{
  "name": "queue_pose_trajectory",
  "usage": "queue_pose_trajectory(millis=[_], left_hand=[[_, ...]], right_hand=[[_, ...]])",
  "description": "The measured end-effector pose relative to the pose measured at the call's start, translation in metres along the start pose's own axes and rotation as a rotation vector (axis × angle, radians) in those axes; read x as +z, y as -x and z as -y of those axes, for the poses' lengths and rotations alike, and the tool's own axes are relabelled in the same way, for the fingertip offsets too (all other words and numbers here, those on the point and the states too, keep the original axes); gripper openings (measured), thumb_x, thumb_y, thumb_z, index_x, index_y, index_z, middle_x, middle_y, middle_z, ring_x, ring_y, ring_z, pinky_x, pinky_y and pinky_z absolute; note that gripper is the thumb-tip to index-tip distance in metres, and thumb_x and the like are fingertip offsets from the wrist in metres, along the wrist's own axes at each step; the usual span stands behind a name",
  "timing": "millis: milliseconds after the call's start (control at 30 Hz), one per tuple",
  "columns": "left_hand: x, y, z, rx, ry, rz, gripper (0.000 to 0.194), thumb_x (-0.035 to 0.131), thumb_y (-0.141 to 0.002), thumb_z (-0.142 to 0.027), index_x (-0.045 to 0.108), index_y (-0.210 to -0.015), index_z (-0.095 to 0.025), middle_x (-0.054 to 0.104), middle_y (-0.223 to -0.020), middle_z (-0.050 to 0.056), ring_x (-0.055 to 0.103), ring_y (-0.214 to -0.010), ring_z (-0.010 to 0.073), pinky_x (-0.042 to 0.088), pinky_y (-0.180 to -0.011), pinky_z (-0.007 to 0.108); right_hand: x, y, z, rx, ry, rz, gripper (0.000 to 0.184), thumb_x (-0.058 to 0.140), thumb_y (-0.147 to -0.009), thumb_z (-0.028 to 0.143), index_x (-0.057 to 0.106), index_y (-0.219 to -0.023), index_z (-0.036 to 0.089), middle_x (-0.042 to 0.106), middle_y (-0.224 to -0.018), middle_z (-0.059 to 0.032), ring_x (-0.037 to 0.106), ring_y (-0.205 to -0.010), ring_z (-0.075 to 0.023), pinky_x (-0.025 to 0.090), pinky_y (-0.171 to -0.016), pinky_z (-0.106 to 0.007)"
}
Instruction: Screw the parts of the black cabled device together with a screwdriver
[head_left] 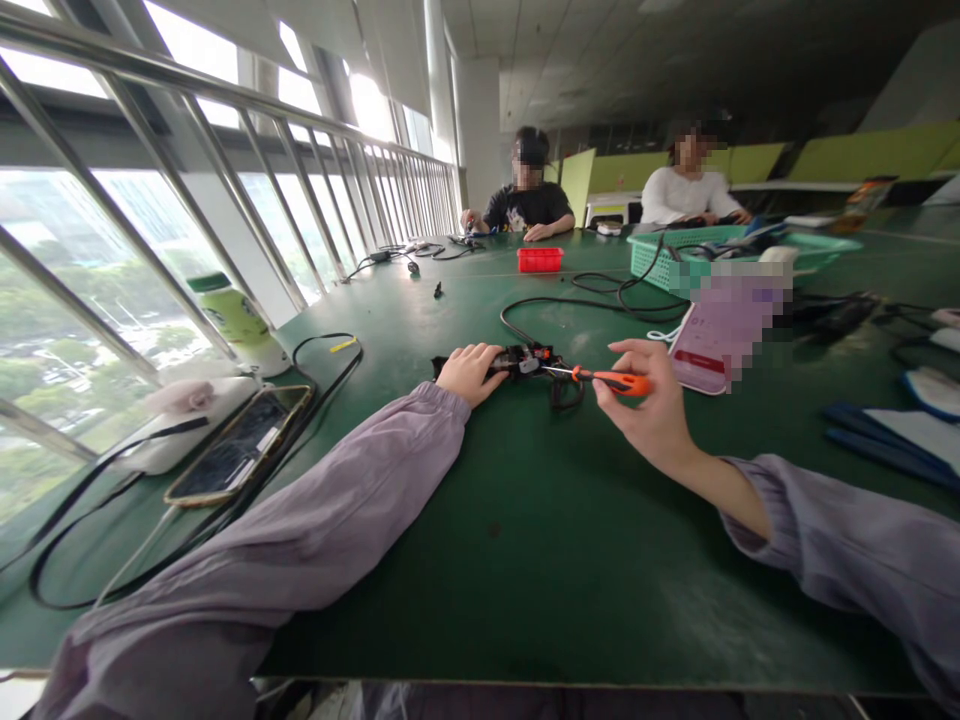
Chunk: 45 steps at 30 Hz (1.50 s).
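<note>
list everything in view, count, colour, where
Device: 1, black, centre
Screwdriver: 1, orange-black, centre right
Tray: 1, red, centre back
Basket: at least 1, turquoise, back right
Dark phone: 1, black screen, left
Lit phone: 1, pink screen, right
Green-capped bottle: 1, green-white, left
Rounded object: 1, white, left
Cables: several, black, left and back
Flat items: several, blue-white, right
People: 2, one in black, one white, back
Railing: 1, silver, left
Table: 1, green, centre
Left hand: 1, lilac-sleeved, on device
Right hand: 1, lilac-sleeved, holding screwdriver
</note>
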<state>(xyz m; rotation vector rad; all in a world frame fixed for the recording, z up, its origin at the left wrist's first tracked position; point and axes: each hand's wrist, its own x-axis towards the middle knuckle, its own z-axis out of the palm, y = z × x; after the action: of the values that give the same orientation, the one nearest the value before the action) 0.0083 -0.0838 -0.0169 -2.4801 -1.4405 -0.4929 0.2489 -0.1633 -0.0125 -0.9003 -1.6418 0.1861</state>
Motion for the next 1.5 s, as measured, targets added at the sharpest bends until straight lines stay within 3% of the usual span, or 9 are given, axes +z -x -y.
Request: queue_pose_trajectory(millis=[167, 333, 500, 600, 800, 1033, 1233, 1400, 1500], left_hand=[[0.0003, -0.0004, 0.0001, 0.001, 0.008, 0.0, 0.039, 0.044, -0.088, -0.039, 0.05, -0.119, -0.016, 0.06, -0.112, 0.01, 0.054, -0.105, 0.0256, 0.04, -0.09, 0.039], [-0.0013, 0.0, -0.001, -0.008, 0.008, 0.007, 0.038, 0.043, -0.088, -0.04, 0.05, -0.118, -0.017, 0.06, -0.112, 0.01, 0.054, -0.105, 0.0253, 0.04, -0.09, 0.039], [-0.0019, 0.0002, -0.0017, -0.007, 0.005, 0.008, 0.039, 0.043, -0.088, -0.04, 0.05, -0.119, -0.017, 0.06, -0.112, 0.01, 0.054, -0.106, 0.0254, 0.039, -0.09, 0.039], [-0.0014, -0.0001, -0.0014, -0.01, 0.006, 0.009, 0.039, 0.042, -0.089, -0.041, 0.05, -0.119, -0.017, 0.06, -0.112, 0.01, 0.053, -0.106, 0.0253, 0.039, -0.09, 0.038], [0.0003, -0.0007, -0.0003, -0.002, 0.005, 0.006, 0.039, 0.043, -0.088, -0.04, 0.05, -0.119, -0.016, 0.06, -0.112, 0.009, 0.053, -0.106, 0.0252, 0.039, -0.091, 0.038], [0.0008, -0.001, -0.0001, 0.001, 0.018, -0.003, 0.039, 0.044, -0.088, -0.04, 0.05, -0.119, -0.017, 0.06, -0.112, 0.01, 0.053, -0.106, 0.0258, 0.04, -0.091, 0.04], [0.0008, -0.0003, 0.0001, -0.004, 0.018, -0.002, 0.038, 0.044, -0.088, -0.04, 0.05, -0.118, -0.017, 0.06, -0.112, 0.01, 0.053, -0.106, 0.0255, 0.04, -0.09, 0.039], [0.0005, -0.0003, -0.0002, -0.003, 0.006, 0.003, 0.039, 0.043, -0.088, -0.04, 0.05, -0.119, -0.017, 0.06, -0.112, 0.009, 0.054, -0.105, 0.0253, 0.04, -0.09, 0.039], [-0.001, -0.0005, -0.0013, -0.006, 0.0, 0.013, 0.039, 0.043, -0.088, -0.04, 0.05, -0.119, -0.016, 0.06, -0.112, 0.01, 0.054, -0.105, 0.0255, 0.04, -0.09, 0.039]], right_hand=[[-0.0001, -0.0009, -0.0044, 0.016, -0.009, 0.023, 0.047, 0.064, -0.068, 0.021, 0.043, -0.109, 0.023, 0.05, -0.074, 0.0042, 0.052, -0.063, -0.0126, 0.042, -0.058, -0.028], [-0.0006, 0.0021, 0.0001, 0.149, -0.024, 0.098, 0.019, 0.06, -0.076, 0.028, 0.051, -0.091, 0.022, 0.052, -0.066, 0.0045, 0.051, -0.054, -0.0105, 0.041, -0.052, -0.025], [0.0008, -0.0006, -0.0029, -0.025, -0.034, -0.04, 0.042, 0.062, -0.068, 0.018, 0.044, -0.105, 0.024, 0.054, -0.087, -0.0003, 0.057, -0.078, -0.0148, 0.047, -0.068, -0.03], [0.0008, -0.0006, -0.0055, 0.031, -0.033, 0.006, 0.047, 0.065, -0.068, 0.022, 0.042, -0.109, 0.024, 0.051, -0.079, 0.0027, 0.054, -0.067, -0.0127, 0.046, -0.061, -0.028], [-0.0002, 0.0024, -0.0023, 0.137, -0.011, 0.076, 0.019, 0.061, -0.075, 0.028, 0.052, -0.091, 0.022, 0.054, -0.074, 0.0026, 0.056, -0.062, -0.0116, 0.044, -0.058, -0.026], [-0.0013, -0.0003, -0.0021, 0.016, -0.016, 0.012, 0.045, 0.065, -0.068, 0.024, 0.043, -0.107, 0.024, 0.052, -0.079, 0.0026, 0.054, -0.066, -0.0123, 0.045, -0.061, -0.028], [-0.0016, 0.0024, -0.0013, 0.106, -0.002, 0.064, 0.016, 0.059, -0.077, 0.028, 0.051, -0.09, 0.023, 0.052, -0.07, 0.0033, 0.052, -0.056, -0.0104, 0.042, -0.054, -0.025], [-0.0002, 0.0002, -0.0028, -0.005, -0.051, -0.047, 0.048, 0.064, -0.067, 0.019, 0.042, -0.109, 0.025, 0.05, -0.093, -0.0015, 0.055, -0.07, -0.0126, 0.047, -0.061, -0.029], [-0.0006, 0.0003, -0.0022, 0.059, -0.034, 0.008, 0.048, 0.066, -0.068, 0.024, 0.042, -0.109, 0.024, 0.05, -0.082, 0.0019, 0.053, -0.062, -0.0117, 0.045, -0.055, -0.027]])
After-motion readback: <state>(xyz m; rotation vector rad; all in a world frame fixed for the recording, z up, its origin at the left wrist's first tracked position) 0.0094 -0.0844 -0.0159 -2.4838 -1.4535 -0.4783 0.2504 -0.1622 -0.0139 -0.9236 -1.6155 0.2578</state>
